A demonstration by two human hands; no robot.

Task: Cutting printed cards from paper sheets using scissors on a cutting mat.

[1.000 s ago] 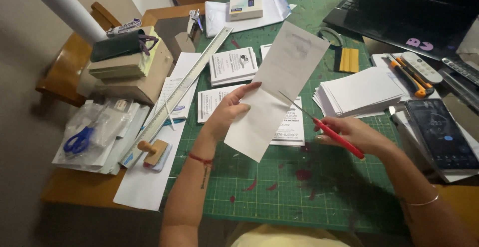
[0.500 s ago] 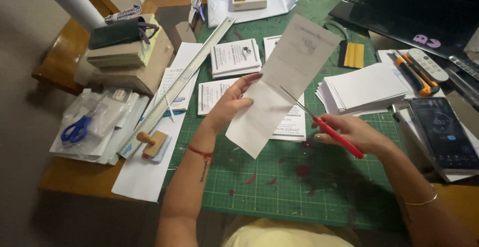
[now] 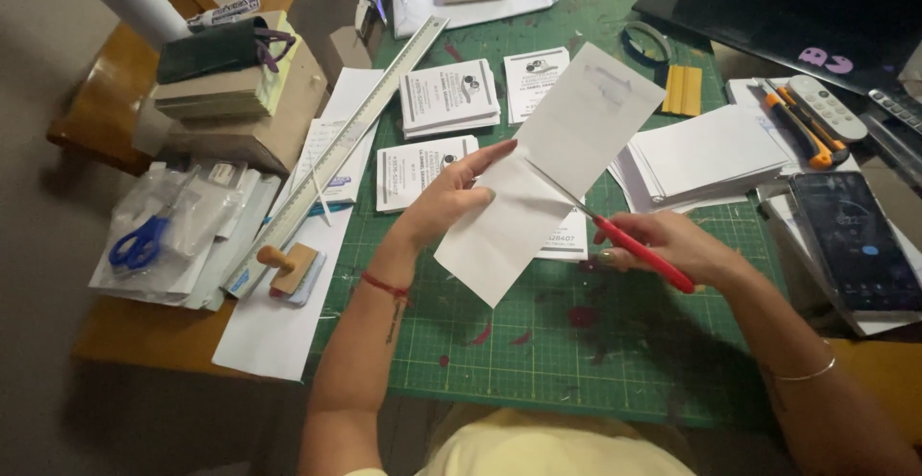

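Observation:
My left hand pinches a long white paper strip at its left edge and holds it slanted above the green cutting mat. My right hand grips red-handled scissors whose blades cross the middle of the strip from the right. A red string circles my left wrist, a thin bangle my right.
Stacks of printed white cards and blank white sheets lie on the mat. A long metal ruler, a wooden stamp, blue scissors in plastic, a cardboard box, a phone, orange cutters and a laptop surround it.
The paper strip and both hands stay almost in place; the scissor blades have worked slightly further into the strip. The view has shifted a little.

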